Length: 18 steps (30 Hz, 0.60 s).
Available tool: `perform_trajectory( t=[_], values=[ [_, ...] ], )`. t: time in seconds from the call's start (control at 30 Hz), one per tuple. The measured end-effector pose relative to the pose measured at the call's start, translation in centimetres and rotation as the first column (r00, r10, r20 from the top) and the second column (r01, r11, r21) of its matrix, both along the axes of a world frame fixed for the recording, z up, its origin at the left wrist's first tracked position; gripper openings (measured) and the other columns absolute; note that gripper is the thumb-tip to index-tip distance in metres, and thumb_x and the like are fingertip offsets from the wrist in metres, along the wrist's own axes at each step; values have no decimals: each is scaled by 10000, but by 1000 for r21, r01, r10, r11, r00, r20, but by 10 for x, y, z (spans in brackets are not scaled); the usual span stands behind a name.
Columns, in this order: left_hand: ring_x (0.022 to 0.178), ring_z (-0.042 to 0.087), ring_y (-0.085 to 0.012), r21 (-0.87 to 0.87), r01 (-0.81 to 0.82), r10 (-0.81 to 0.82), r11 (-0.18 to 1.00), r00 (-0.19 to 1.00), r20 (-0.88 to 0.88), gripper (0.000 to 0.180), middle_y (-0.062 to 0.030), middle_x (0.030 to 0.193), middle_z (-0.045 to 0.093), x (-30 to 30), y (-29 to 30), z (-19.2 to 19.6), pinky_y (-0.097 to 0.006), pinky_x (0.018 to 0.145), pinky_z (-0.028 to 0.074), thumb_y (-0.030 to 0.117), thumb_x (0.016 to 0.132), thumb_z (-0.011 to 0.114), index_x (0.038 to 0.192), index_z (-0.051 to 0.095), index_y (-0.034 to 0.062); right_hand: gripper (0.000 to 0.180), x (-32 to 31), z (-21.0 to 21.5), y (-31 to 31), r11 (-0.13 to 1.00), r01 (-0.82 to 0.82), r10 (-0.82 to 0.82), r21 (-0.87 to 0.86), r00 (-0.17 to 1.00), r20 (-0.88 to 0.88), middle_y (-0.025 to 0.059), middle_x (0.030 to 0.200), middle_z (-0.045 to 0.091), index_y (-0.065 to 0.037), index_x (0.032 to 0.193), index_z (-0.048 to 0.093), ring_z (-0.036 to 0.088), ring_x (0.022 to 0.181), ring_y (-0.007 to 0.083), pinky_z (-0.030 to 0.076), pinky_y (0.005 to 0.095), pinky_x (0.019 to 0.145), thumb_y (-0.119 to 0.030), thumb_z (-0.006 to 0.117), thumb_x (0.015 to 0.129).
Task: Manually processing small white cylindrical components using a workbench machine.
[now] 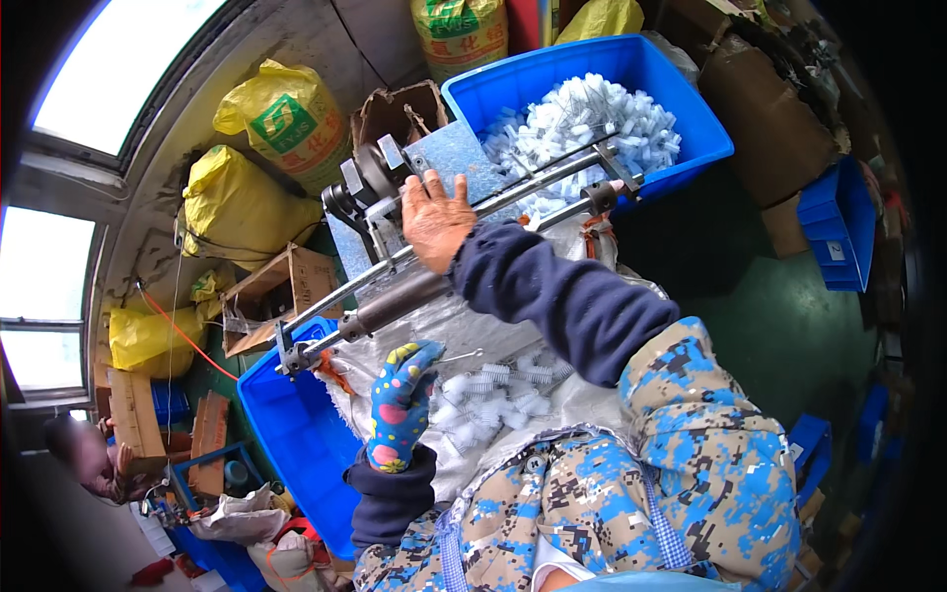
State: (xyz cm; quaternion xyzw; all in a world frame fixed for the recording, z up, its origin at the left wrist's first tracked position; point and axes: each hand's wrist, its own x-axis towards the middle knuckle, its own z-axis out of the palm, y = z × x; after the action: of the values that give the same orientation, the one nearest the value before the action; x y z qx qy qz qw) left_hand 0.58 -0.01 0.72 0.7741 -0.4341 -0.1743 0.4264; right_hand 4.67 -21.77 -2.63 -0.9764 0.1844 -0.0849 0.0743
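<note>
My left hand (399,403), in a blue glove with coloured dots, pinches a thin metal rod (462,355) with a small loop at its end. Below that rod, white ribbed plastic pieces (490,403) lie heaped on a pale plastic sheet (459,469) over my lap. My bare right hand (436,222) rests palm down on a bench device (380,183) with a dark round part, its fingers stretched out. Beneath its wrist pass a shiny metal rail (345,289) and a thicker grey bar (400,304), slanting across in front of me. What lies under the right palm is hidden.
Beyond the rail's right end, a blue bin (705,148) holds many white pieces (592,123). Another blue bin (286,424) stands at my left. Yellow sacks (296,118), a wooden crate (311,281) and cardboard (769,118) surround the device. A person (94,459) is at far left.
</note>
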Motion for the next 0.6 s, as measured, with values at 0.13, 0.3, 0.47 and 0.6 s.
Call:
perform_trajectory(
  t=[0.13, 0.3, 0.47, 0.6],
  values=[
    [756, 582, -126, 9, -109, 110, 994, 991, -77, 429, -76, 957, 594, 8, 22, -4, -229, 621, 470, -160, 693, 550, 1056, 601, 62, 386, -26, -2, -42, 991, 7, 1, -134, 998, 59, 142, 1282, 384, 28, 1145, 481, 335, 1178, 309, 241, 578, 913, -106, 482, 783],
    [708, 575, -180, 17, -130, 130, 991, 991, -43, 401, -81, 874, 590, 11, 17, -9, -249, 632, 456, -111, 679, 602, 1040, 611, 63, 208, -31, 20, -95, 964, 151, -83, -219, 954, 289, 115, 1160, 445, -64, 928, 570, 353, 1143, 279, 252, 536, 896, -107, 538, 727],
    [752, 593, -224, 47, -84, 81, 995, 994, 79, 355, -94, 824, 589, 12, -1, 8, -266, 665, 455, -67, 692, 617, 1024, 619, 60, 112, -24, 11, -112, 957, -145, 163, -251, 985, 55, 70, 968, 553, -121, 751, 624, 409, 1099, 249, 253, 531, 884, -76, 542, 690],
    [714, 597, -156, 26, -231, 224, 973, 962, 152, 339, -73, 807, 603, 30, 26, -2, -257, 633, 473, -75, 720, 596, 1033, 612, 54, 152, -46, 44, -168, 832, 225, -118, -507, 965, 235, 106, 858, 587, -17, 809, 619, 502, 921, 236, 326, 485, 767, -110, 550, 711]
  ],
)
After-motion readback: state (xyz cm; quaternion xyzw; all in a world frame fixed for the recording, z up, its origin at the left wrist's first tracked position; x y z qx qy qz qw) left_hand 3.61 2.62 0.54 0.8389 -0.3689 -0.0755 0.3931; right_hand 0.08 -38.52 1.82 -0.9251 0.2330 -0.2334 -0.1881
